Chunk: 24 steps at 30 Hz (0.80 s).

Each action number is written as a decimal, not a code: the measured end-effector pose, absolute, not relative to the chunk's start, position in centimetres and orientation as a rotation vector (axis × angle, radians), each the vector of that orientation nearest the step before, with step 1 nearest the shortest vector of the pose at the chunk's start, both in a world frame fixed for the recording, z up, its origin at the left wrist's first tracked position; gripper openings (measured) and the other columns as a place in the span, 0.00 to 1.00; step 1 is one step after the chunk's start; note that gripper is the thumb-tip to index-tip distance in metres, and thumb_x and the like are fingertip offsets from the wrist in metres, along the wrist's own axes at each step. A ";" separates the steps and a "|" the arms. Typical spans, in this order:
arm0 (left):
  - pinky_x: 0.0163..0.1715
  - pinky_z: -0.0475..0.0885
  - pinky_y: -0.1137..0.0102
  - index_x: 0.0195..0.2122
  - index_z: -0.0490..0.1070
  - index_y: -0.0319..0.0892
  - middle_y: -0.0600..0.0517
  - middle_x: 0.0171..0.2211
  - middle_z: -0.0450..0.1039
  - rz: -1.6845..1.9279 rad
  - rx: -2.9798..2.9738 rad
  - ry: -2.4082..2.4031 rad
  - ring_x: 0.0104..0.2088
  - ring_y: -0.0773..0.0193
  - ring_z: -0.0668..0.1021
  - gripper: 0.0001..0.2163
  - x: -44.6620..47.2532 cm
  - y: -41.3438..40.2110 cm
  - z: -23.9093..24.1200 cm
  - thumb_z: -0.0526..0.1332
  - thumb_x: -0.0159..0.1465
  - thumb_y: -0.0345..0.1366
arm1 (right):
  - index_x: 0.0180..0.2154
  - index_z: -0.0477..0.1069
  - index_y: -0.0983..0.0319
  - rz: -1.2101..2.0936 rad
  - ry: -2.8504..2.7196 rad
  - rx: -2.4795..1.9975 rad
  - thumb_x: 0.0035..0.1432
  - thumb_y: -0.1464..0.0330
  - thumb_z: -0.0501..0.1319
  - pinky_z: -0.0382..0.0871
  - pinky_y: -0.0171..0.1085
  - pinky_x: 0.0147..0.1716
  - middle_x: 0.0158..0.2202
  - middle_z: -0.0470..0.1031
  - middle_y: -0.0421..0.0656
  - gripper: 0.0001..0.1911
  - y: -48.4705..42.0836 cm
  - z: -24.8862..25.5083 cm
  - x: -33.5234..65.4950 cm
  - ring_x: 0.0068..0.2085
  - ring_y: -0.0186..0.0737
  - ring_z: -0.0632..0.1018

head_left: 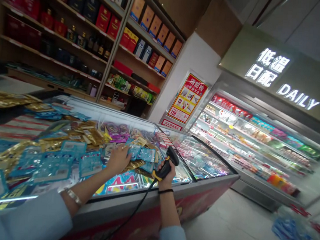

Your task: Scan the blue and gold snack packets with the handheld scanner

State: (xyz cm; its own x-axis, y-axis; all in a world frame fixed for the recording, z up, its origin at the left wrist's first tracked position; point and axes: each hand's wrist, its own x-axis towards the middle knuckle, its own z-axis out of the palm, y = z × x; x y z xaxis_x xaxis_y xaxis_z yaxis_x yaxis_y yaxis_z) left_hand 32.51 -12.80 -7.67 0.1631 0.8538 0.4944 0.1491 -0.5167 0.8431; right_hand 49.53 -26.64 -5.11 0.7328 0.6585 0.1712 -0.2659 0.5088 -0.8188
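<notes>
Sleeves [36, 213] of pale blue nearest the camera, leading to both hands over the near side of a chest freezer [131, 202]. In the right hand [168, 175], a handheld scanner [164, 169], upright by its handle, with the head free above the fist, probably for easy aiming. Cable [139, 203] slanting down in front of the freezer wall, apparently out of the packets' way.

At the left hand [119, 158], blue packets [146, 155] and gold packets [134, 165] piled on the glass top, between the two hands; held low there, seemingly to steady or sort the pile. Right fingers curled closed around the scanner's handle. Left fingers bent, partly spread, at the edge of a blue packet; cannot tell whether pinching or only touching.

Further left on the glass, more blue and gold packets, loosely overlapping, perhaps spread for want of room. Beyond the freezer, shelves [81, 16] of boxes and bottles, and a red poster [188, 96] on a pillar. Farther right, a lit chiller [254, 140] beneath a glowing "DAILY" sign [299, 97].
</notes>
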 end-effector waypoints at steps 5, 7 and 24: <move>0.66 0.45 0.45 0.50 0.74 0.45 0.41 0.56 0.73 1.109 2.247 1.154 0.60 0.48 0.71 0.19 31.9 -13.2 -7.5 0.52 0.66 0.47 | 0.31 0.66 0.58 0.646 -0.556 -0.854 0.44 0.53 0.65 0.63 0.32 0.16 0.18 0.65 0.32 0.18 -26.4 -5.8 50.2 0.17 0.32 0.68; 0.66 0.41 0.45 0.57 0.70 0.46 0.42 0.61 0.68 0.910 2.431 1.200 0.63 0.49 0.67 0.22 31.6 -13.8 -7.0 0.47 0.68 0.47 | 0.32 0.66 0.58 0.657 -0.556 -0.835 0.45 0.54 0.65 0.63 0.32 0.17 0.18 0.66 0.32 0.18 -26.3 -6.0 50.4 0.17 0.32 0.69; 0.63 0.55 0.53 0.66 0.57 0.28 0.32 0.65 0.60 0.707 2.636 1.385 0.64 0.42 0.64 0.33 33.5 -16.4 -5.9 0.44 0.69 0.50 | 0.32 0.68 0.59 0.695 -0.572 -0.820 0.44 0.57 0.65 0.63 0.32 0.16 0.18 0.67 0.33 0.16 -26.6 -5.3 49.8 0.17 0.31 0.69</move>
